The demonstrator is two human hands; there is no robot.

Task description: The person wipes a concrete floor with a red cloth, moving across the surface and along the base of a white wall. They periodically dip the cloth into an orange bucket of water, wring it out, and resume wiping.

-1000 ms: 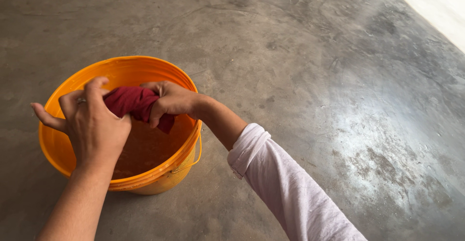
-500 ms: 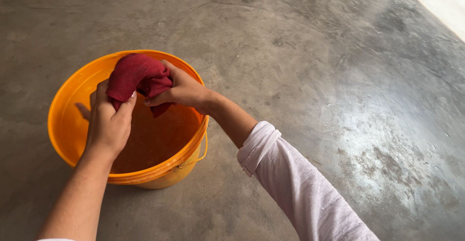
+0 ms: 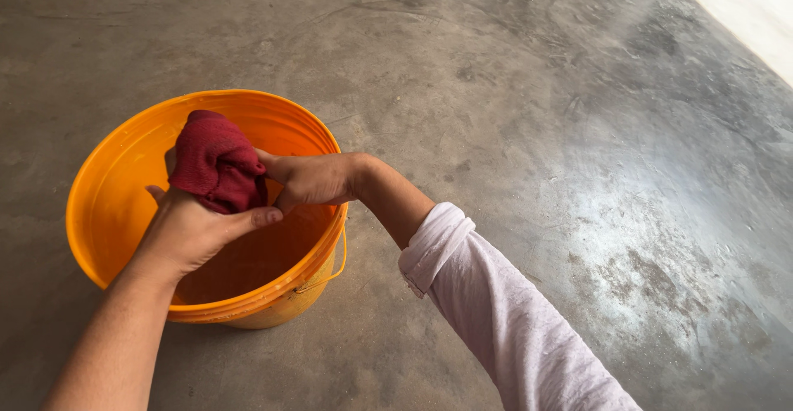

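Midway, both hands, left (image 3: 194, 229) and right (image 3: 310, 180), had fingers clenched on the bunched red cloth (image 3: 216, 163) above the orange bucket (image 3: 116, 180), wringing unfinished.

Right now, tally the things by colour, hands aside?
Orange: 1, the bucket
Red: 1, the cloth, gripped by left hand and right hand over the bucket
Grey: 1, the floor
Total: 3
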